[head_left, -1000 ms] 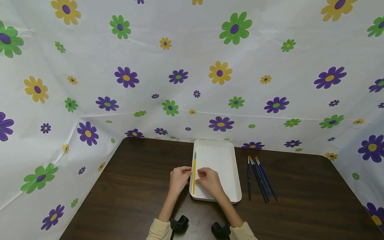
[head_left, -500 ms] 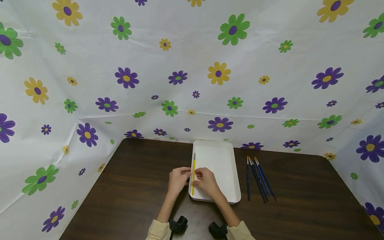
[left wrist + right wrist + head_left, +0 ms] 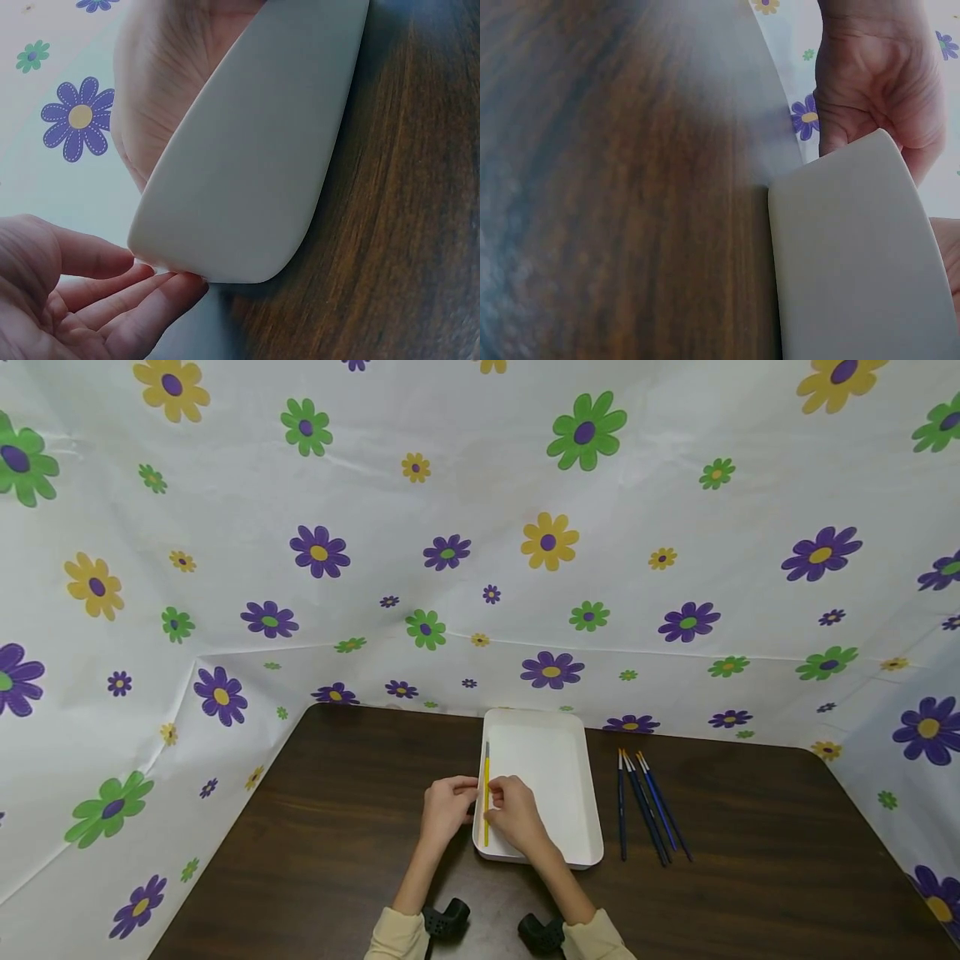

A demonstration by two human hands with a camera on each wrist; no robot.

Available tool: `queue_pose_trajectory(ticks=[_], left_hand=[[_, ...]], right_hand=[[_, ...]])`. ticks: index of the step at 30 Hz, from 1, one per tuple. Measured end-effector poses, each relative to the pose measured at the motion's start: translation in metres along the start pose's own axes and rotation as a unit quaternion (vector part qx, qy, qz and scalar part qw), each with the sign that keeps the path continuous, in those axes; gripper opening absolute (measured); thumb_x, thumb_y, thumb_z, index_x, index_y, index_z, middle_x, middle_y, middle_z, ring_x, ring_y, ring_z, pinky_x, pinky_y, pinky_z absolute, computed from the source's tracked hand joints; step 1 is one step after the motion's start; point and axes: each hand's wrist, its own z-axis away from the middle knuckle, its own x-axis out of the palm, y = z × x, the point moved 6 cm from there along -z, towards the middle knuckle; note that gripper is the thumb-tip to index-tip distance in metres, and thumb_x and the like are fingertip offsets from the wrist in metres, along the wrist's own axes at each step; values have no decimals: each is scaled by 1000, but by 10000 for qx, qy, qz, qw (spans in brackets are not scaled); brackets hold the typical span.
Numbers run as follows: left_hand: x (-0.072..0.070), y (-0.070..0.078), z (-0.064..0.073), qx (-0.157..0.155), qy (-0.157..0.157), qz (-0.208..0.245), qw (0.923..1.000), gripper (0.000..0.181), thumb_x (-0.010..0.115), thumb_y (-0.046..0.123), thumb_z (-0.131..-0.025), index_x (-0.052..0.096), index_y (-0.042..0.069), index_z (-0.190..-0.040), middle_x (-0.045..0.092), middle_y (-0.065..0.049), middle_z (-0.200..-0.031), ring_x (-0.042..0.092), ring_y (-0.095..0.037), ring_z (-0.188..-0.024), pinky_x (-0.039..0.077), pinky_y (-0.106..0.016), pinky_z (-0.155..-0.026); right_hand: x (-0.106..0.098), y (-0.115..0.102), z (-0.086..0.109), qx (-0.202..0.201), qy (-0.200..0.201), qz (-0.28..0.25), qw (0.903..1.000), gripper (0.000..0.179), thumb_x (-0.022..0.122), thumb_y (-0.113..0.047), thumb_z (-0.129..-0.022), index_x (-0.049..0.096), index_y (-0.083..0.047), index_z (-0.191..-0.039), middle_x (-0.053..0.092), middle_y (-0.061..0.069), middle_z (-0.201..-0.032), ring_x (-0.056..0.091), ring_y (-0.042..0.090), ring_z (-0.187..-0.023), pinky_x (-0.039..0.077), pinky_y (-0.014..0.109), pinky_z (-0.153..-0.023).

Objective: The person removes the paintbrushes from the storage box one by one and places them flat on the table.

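A yellow paintbrush (image 3: 487, 835) lies lengthwise along the left wall inside a white rectangular tray (image 3: 551, 760). My right hand (image 3: 517, 814) reaches over the tray with bent fingers, its thumb and fingertips at the middle of the brush handle, pinching it. Outside the tray's left wall is my left hand (image 3: 446, 810); its fingertips touch the wall and rim. The left wrist view shows the fingers of this hand (image 3: 82, 300) fairly straight against the tray's corner (image 3: 232, 165). In the right wrist view the tray wall (image 3: 862, 247) hides my right fingertips.
Several dark blue and blue paintbrushes (image 3: 652, 810) lie on the brown wooden table (image 3: 337, 793), right of the tray. A flowered white sheet (image 3: 480, 527) hangs behind and at the sides. Black wrist mounts (image 3: 446, 920) sit near both sleeves.
My right fingertips have moved left onto the yellow paintbrush, and its handle end has shifted slightly right within the tray. My left hand stays at the tray's left wall.
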Motion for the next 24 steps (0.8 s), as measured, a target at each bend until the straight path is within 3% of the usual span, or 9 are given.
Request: queue_pose_trajectory(ticks=[6, 12, 24], left_hand=[[0, -1, 1, -54, 42, -25, 10000, 19, 68, -1, -92, 75, -11, -107, 76, -24, -100, 76, -33, -86, 60, -34, -57], [-1, -1, 1, -77, 31, -28, 10000, 19, 68, 1, -93, 76, -9, -107, 76, -22, -99, 76, -30, -83, 60, -33, -57], [-1, 0, 2, -31, 49, -167, 9998, 20, 68, 2, -93, 77, -8, -108, 77, -22, -99, 76, -27, -78, 60, -33, -56]], right_hand=[[-3, 0, 1, 17, 301, 209, 9993, 31, 71, 18, -67, 69, 12, -97, 62, 11, -85, 61, 21, -79, 53, 28, -70], [-6, -2, 2, 123, 585, 583, 9965, 26, 73, 18, -66, 69, 11, -91, 60, 9, -78, 55, 19, -74, 49, 30, -66], [-9, -4, 4, 313, 764, 1164, 9898, 17, 72, 16, -66, 67, 9, -81, 58, 10, -71, 55, 22, -69, 50, 37, -64]])
